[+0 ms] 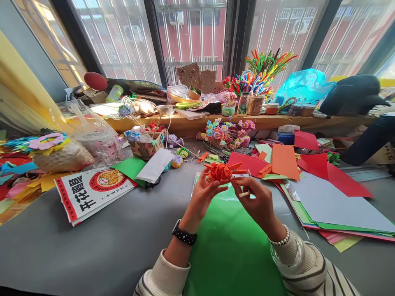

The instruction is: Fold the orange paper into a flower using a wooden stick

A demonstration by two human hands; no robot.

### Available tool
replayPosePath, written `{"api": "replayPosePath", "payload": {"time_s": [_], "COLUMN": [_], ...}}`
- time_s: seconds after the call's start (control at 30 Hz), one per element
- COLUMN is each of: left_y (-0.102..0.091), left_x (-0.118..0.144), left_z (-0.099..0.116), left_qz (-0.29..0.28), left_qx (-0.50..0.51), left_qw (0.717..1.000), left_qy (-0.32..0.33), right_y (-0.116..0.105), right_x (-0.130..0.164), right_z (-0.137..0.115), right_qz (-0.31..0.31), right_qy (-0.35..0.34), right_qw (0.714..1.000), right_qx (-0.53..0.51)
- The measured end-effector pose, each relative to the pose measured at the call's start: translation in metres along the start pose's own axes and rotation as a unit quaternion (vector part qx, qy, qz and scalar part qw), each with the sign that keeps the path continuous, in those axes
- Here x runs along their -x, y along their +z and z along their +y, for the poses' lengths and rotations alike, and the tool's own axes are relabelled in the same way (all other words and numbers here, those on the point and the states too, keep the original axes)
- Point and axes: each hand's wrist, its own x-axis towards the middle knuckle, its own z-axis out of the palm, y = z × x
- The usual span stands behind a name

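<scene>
An orange-red folded paper flower with pointed petals is held up over a shiny green sheet. My left hand is closed around its left and lower side. At the flower's right edge, the thumb and fingers of my right hand are pinched together and seem to touch a petal. A short, pale stick-like piece pokes out between the right hand's fingers; its exact kind is unclear. Part of the flower's underside is hidden by the fingers.
Coloured paper sheets are stacked at right, with orange paper behind. A printed paper bag and white paper lie left. Behind are a flower basket, small craft flowers and a cluttered sill.
</scene>
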Motion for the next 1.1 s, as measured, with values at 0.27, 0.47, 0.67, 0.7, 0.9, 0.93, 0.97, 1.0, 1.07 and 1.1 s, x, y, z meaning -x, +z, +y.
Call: {"api": "replayPosePath", "payload": {"time_s": [0.27,0.47,0.67,0.7,0.9,0.93,0.97,1.0,1.07,1.1], "left_y": [0.001,-0.001,0.002,0.003,0.013,0.014,0.015,0.016,0.016,0.015], "left_x": [0.003,0.001,0.0,0.0,0.0,-0.001,-0.001,-0.001,-0.001,-0.001], "left_z": [0.003,0.006,0.002,0.001,0.0,0.0,0.0,0.0,-0.002,-0.003], "left_qz": [-0.003,-0.017,-0.013,-0.018,0.0,0.015,0.03,0.044,0.058,0.061], "left_qx": [0.05,0.063,0.036,0.032,0.041,0.037,0.03,0.021,0.001,-0.009], "left_qw": [0.997,0.996,0.999,0.999,0.999,0.999,0.999,0.999,0.998,0.998], "left_qy": [0.054,0.055,0.021,0.018,-0.019,-0.021,-0.021,-0.022,-0.023,-0.023], "right_y": [0.001,-0.006,-0.006,-0.005,0.004,0.005,0.005,0.006,0.007,0.007], "right_x": [0.001,-0.003,-0.004,-0.003,0.0,0.0,0.001,0.001,0.001,0.001], "right_z": [0.005,-0.003,-0.003,-0.002,-0.002,-0.002,-0.002,-0.003,-0.003,-0.004], "right_qz": [-0.095,-0.064,-0.063,-0.068,-0.079,-0.082,-0.086,-0.088,-0.088,-0.085], "right_qy": [-0.006,-0.017,-0.031,-0.033,-0.044,-0.045,-0.046,-0.047,-0.049,-0.05], "right_qw": [0.995,0.996,0.996,0.995,0.994,0.994,0.994,0.994,0.994,0.994], "right_qx": [-0.022,-0.055,-0.062,-0.063,-0.056,-0.054,-0.053,-0.052,-0.05,-0.048]}}
